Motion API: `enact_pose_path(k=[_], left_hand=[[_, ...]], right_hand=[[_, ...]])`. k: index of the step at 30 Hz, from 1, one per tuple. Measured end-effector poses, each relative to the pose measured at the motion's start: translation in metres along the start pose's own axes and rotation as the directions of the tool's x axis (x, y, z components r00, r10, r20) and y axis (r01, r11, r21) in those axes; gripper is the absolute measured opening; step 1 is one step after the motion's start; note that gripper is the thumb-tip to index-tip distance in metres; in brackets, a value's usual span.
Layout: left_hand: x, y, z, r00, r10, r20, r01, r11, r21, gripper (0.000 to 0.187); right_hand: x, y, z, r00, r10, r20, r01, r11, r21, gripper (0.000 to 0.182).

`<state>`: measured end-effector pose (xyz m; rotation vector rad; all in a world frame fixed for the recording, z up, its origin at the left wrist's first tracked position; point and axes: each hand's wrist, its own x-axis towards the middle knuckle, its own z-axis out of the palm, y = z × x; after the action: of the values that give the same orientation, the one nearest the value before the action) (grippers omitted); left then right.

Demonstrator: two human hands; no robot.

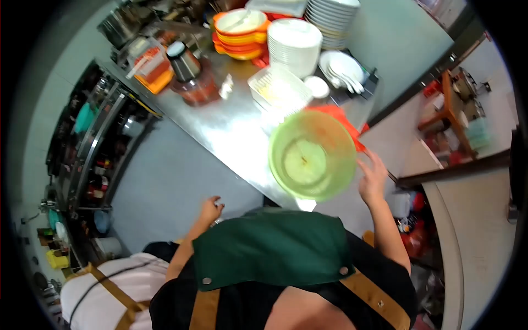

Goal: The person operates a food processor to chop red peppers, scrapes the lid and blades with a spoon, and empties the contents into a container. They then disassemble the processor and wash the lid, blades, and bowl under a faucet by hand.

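A light green plastic bowl is at the near corner of the metal table, tilted slightly toward me, with some residue on its bottom. At its right rim is my right hand, fingers apart; whether the fingertips touch the rim is blurred. Behind the bowl lies a red plastic bag or cloth, close to those fingertips. My left hand hangs over the floor left of the table, loosely bent, holding nothing that I can see. A white plastic basket with pale yellowish bits stands beyond the bowl.
On the steel table are a food chopper, stacked orange bowls, stacked white plates and white spoons. A metal shelf is on the left. Another person's pale shirt shows close at my lower left.
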<state>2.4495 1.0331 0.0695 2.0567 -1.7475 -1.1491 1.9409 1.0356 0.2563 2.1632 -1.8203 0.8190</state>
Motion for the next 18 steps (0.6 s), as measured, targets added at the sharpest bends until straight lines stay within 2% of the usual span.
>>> enact_pose_path(k=[2,3,5,7,8,10,12,14,15,16,18], left_hand=[[0.009,0.016,-0.035,0.996,-0.033,-0.084,0.02,0.988,-0.151,0.027],[0.021,0.032,-0.059,0.993,-0.027,-0.113,0.012,0.991,-0.132,0.027],[0.05,0.076,-0.105,0.934,-0.03,-0.355,-0.008,0.994,-0.106,0.019],[0.098,0.114,-0.15,0.774,0.171,-0.61,-0.328,0.932,-0.155,0.016],[0.13,0.125,-0.173,0.659,0.284,-0.696,-0.47,0.878,-0.087,0.015],[0.17,0.18,-0.223,0.482,0.396,-0.782,-0.644,0.765,-0.01,0.024],[0.195,0.232,-0.27,0.52,0.303,-0.799,-0.63,0.767,-0.119,0.032],[0.239,0.255,-0.304,0.579,0.232,-0.782,-0.721,0.594,-0.357,0.039],[0.221,0.287,-0.313,0.662,0.148,-0.735,-0.6,0.692,-0.401,0.046],[0.273,0.259,-0.325,0.683,0.225,-0.695,-0.633,0.656,-0.41,0.05],[0.311,0.245,-0.333,0.793,0.244,-0.558,-0.541,0.703,-0.461,0.051]], right_hand=[[0.014,0.002,-0.003,0.989,0.143,-0.035,-0.143,0.99,0.003,0.046],[0.023,0.0,-0.003,0.982,0.183,-0.048,-0.183,0.983,0.008,0.044],[0.043,0.001,0.001,0.974,0.217,-0.07,-0.216,0.976,0.02,0.042],[0.059,0.002,0.004,0.989,0.139,-0.046,-0.14,0.99,-0.028,0.042],[0.067,0.0,0.003,0.99,0.136,-0.048,-0.137,0.99,-0.027,0.042],[0.084,-0.006,-0.001,0.994,0.088,-0.072,-0.088,0.996,0.006,0.04],[0.095,-0.008,-0.002,0.994,0.078,-0.073,-0.074,0.996,0.052,0.038],[0.098,-0.014,0.0,0.995,0.072,-0.065,-0.065,0.993,0.097,0.036],[0.1,-0.018,0.002,0.996,0.074,-0.056,-0.067,0.99,0.124,0.035],[0.103,-0.023,0.004,0.995,0.079,-0.056,-0.071,0.988,0.141,0.033],[0.113,-0.035,0.011,0.992,-0.016,-0.124,0.036,0.987,0.158,0.032]])
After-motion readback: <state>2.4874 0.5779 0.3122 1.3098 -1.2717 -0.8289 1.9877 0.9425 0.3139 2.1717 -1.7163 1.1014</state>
